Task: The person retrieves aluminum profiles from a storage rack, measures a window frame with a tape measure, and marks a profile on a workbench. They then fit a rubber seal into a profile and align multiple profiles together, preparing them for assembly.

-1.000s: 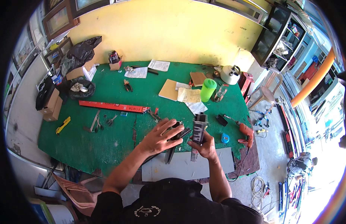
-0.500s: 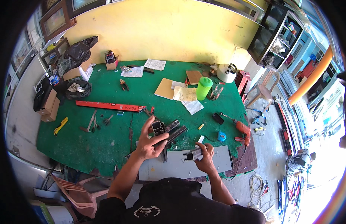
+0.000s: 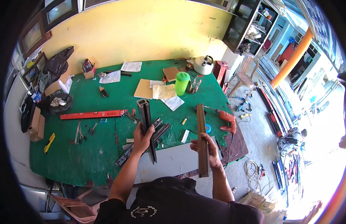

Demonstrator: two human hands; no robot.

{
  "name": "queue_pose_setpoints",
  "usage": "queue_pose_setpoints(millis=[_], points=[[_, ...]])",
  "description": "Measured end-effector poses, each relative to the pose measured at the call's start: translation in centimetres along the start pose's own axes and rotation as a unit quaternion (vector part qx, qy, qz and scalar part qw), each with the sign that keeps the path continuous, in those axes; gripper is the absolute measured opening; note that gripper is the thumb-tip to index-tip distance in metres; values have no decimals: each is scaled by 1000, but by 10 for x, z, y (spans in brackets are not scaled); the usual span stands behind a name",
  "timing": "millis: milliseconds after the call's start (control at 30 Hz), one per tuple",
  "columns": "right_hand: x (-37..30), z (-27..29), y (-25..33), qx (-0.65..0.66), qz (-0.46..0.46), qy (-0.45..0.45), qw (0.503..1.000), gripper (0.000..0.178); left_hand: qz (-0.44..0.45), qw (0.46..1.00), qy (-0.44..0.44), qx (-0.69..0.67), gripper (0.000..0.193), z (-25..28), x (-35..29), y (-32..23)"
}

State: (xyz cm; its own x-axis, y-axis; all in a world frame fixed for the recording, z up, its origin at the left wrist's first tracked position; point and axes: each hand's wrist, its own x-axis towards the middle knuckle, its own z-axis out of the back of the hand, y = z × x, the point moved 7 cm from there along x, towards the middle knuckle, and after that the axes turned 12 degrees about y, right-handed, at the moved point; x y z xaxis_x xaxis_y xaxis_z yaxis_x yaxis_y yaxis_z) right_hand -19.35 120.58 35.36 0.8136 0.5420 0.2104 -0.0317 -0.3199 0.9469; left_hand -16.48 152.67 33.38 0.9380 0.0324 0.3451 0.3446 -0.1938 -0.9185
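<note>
Two grips: the left grip (image 3: 144,139) is clamping around a dark channel (image 3: 145,116) near mid-frame; the right grip (image 3: 209,151) is clamping a brown bar (image 3: 202,125) right of centre.
Held lengths: both are pointing steeply up the frame, well apart, the channel leaning slightly.
Handling: holding near mid-length is probably balancing each piece; turning the wrists slowly would be sparing the channel's hollow upper end from knocks.
Black lengths: two dark pieces (image 3: 161,133) are lying behind the channel, so lowering it straight would be risking a scrape.
Right side: the blue tape measure (image 3: 208,128) is showing partly behind the bar, and the orange drill (image 3: 228,117) is lying farther right, making that swing seem tighter.
Counter: the green counter (image 3: 83,156) is offering wider room at lower left, while its near edge is curving below the grips.
</note>
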Motion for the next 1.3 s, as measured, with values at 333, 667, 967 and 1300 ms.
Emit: queue_pose_setpoints(millis=[333,667,967,1300], points=[[84,13,32,-167,23,-56,984,56,15,998,7,-65,29,-42,84,-61],[55,-63,-1,-495,119,8,860,82,46,991,-47,-119,42,-49,95,-61],[59,-71,-10,-490,129,38,861,74,10,982,-30,-186,41,-60,93,-68],[70,-62,-29,-446,41,66,892,78,-16,991,11,-133,50,-64,81,-72]])
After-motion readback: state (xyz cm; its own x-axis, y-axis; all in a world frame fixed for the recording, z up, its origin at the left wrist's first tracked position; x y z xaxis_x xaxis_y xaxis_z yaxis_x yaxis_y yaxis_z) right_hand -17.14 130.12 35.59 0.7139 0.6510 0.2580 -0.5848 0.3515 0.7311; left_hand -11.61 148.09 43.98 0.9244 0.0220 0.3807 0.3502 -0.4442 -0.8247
